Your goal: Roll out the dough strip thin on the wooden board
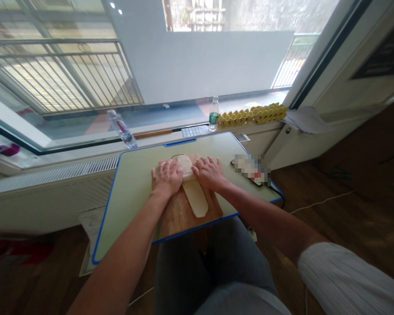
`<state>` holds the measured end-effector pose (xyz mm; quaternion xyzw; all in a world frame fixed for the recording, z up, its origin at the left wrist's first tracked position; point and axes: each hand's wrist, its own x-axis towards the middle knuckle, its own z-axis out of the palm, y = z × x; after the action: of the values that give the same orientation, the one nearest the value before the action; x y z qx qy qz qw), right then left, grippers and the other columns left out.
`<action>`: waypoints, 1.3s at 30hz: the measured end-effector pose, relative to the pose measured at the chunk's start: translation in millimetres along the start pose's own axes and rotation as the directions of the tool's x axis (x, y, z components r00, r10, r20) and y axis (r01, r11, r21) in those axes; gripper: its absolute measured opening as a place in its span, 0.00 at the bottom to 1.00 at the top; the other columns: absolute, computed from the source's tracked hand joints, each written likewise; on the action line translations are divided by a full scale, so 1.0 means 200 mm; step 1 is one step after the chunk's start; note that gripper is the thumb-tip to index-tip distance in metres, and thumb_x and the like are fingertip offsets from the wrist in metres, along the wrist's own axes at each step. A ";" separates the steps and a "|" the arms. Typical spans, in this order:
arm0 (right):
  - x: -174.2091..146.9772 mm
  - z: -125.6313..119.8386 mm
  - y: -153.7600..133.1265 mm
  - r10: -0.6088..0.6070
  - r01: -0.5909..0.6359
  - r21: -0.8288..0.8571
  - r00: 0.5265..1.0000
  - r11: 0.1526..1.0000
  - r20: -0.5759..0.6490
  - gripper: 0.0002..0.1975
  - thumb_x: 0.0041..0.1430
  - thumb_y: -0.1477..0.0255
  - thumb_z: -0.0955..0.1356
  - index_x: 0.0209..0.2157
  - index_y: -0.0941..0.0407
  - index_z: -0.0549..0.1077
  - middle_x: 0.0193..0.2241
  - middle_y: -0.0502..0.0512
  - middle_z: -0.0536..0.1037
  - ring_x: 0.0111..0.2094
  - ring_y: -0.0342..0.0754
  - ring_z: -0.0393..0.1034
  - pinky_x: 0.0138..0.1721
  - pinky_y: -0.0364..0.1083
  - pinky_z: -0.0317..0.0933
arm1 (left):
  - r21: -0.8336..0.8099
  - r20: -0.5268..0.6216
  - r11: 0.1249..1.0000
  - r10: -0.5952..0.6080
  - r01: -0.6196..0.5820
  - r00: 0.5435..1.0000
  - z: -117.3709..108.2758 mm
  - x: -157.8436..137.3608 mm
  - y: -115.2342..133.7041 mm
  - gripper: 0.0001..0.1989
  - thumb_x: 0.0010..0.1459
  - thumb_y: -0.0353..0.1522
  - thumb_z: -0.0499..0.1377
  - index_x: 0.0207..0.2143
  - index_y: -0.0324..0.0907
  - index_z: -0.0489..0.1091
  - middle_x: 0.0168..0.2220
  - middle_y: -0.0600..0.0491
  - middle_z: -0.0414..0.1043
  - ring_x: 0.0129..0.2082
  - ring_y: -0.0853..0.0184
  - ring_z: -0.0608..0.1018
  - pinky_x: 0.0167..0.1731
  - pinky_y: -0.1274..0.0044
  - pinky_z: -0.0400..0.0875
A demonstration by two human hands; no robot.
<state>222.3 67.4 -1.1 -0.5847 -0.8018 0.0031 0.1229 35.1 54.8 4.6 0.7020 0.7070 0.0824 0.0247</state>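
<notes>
On a wooden board [176, 214] lies a long pale strip of dough [197, 202], its near end flat and rounded. Farther up, a thicker pale band [188, 175] crosses between my hands; I cannot tell whether it is rolled dough or a rolling pin. My left hand [167, 176] rests palm down at the left side of this band, fingers stretched forward. At its right side lies my right hand [209, 171], also palm down with the fingers extended and slightly apart. Whatever is under the palms is hidden.
The board sits on a pale green folding table [131, 188] with a blue rim. A blurred-out phone-like object [251, 169] with a cable lies at right. Along the windowsill stand two plastic bottles, a clear one [122, 129] and a green-labelled one [213, 116], beside yellow egg trays [252, 115].
</notes>
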 end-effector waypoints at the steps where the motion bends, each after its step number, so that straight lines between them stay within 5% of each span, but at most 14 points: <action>1: 0.02 0.00 0.00 -0.002 0.002 -0.004 1.000 1.000 -0.007 0.29 0.77 0.55 0.54 0.65 0.54 0.71 0.66 0.63 0.73 0.67 0.66 0.60 0.68 0.70 0.51 | -0.005 0.001 1.000 -0.002 0.002 1.000 0.00 0.02 0.00 0.31 0.73 0.44 0.42 0.72 0.50 0.64 0.75 0.45 0.60 0.74 0.51 0.61 0.72 0.45 0.52; 21: 0.41 0.04 0.10 0.142 -0.162 0.097 0.972 0.982 0.186 0.34 0.74 0.49 0.55 0.70 0.52 0.67 0.71 0.64 0.67 0.69 0.67 0.59 0.68 0.73 0.52 | -0.037 -0.045 0.999 0.001 -0.002 0.999 0.02 0.50 -0.01 0.29 0.73 0.45 0.42 0.63 0.47 0.73 0.67 0.41 0.70 0.65 0.46 0.71 0.68 0.44 0.57; 32: 0.20 0.03 0.03 0.093 -0.096 0.049 0.994 0.994 0.063 0.29 0.75 0.53 0.56 0.65 0.52 0.70 0.65 0.64 0.74 0.64 0.67 0.64 0.65 0.71 0.56 | -0.068 -0.013 0.998 -0.020 0.019 1.000 0.03 0.29 -0.04 0.30 0.73 0.47 0.41 0.67 0.51 0.70 0.71 0.44 0.66 0.67 0.48 0.70 0.68 0.48 0.59; 39: 0.07 0.03 -0.02 0.108 -0.108 0.011 0.994 0.994 0.019 0.31 0.76 0.54 0.53 0.67 0.53 0.69 0.67 0.66 0.72 0.65 0.68 0.63 0.66 0.71 0.53 | -0.013 -0.211 1.000 0.002 -0.005 0.978 0.06 0.09 -0.04 0.28 0.75 0.46 0.41 0.64 0.51 0.72 0.69 0.44 0.70 0.67 0.51 0.69 0.71 0.46 0.50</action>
<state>212.6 79.3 -3.2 -0.6264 -0.7701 0.0199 0.1186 28.7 73.8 -6.3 0.6902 0.7040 0.1610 -0.0459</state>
